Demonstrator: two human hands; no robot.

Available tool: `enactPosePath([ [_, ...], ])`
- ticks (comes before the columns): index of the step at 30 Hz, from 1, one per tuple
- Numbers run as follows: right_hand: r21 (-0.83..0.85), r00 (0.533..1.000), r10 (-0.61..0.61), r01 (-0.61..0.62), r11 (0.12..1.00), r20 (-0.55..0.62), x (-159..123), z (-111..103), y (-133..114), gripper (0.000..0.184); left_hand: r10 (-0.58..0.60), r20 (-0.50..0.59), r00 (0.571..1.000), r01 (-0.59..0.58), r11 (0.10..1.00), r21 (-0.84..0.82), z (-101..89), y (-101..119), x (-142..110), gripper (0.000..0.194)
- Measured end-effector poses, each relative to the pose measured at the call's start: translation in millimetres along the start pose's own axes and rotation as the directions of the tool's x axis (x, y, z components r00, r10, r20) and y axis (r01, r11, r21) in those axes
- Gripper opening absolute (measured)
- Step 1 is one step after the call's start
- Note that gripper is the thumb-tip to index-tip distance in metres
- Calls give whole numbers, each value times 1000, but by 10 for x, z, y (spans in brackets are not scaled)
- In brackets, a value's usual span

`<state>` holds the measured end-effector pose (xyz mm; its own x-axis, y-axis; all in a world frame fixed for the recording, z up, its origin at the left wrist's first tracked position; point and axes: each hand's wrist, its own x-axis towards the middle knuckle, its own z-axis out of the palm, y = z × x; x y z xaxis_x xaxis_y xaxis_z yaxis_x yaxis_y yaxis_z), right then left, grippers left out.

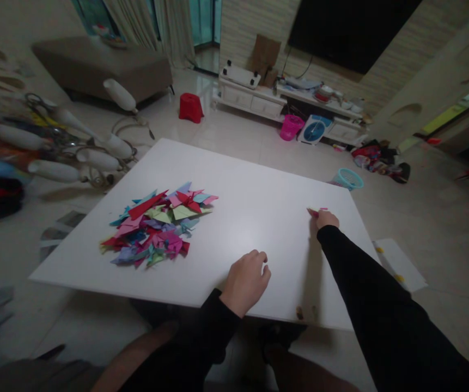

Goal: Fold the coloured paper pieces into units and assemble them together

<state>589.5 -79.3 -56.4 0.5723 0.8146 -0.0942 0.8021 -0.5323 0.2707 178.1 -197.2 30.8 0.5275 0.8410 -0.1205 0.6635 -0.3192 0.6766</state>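
Note:
My right hand is stretched far over the right side of the white table. Its fingers are closed on a small pink pointed thing, too blurred to tell whether it is folded paper. Just beyond those fingers a bit of pink shows on the tabletop. Near the front edge, my left hand hovers or rests with loosely curled fingers, a gap between thumb and forefinger and nothing visible in them. To its left lies a heap of folded paper cranes in red, pink, blue, green and purple.
Dark marks show at the table's front edge. Around it stand a lamp with several white shades, a red stool, a pink basket and a light-blue basket. A white sheet lies low on the right.

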Motion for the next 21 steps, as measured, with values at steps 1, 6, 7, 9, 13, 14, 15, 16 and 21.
enactPosePath([
  [1,-1,1000,-6,6,1000,-8,-1,-53,16,34,-3,1,1000,3,1000,-6,-6,3,-1,20],
  [6,-4,993,-89,89,996,-84,20,-513,-19,37,22,-8,1000,-22,999,-38,-51,46,-19,22],
  [7,4,984,-122,123,992,-129,21,-643,-80,39,30,-7,1000,-30,999,-43,-58,58,-29,22],
  [9,47,952,-207,223,974,-225,-2,-934,-293,41,44,0,999,-44,998,-45,-68,81,-58,23],
  [13,143,768,-443,558,818,-463,-226,-1547,-1115,36,102,21,995,-101,994,-36,-77,115,-142,24],
  [14,153,701,-490,640,753,-519,-320,-1682,-1386,35,121,32,992,-120,992,-37,-76,117,-161,25],
  [15,155,637,-527,708,689,-562,-426,-1801,-1670,35,138,46,989,-137,990,-39,-73,117,-177,25],
  [16,149,583,-557,758,635,-592,-537,-1905,-1959,37,153,65,986,-150,988,-41,-68,114,-192,27],
  [21,85,399,-707,896,436,-584,-1043,-2198,-3263,34,220,135,966,-215,976,-44,10,45,-252,25],
])
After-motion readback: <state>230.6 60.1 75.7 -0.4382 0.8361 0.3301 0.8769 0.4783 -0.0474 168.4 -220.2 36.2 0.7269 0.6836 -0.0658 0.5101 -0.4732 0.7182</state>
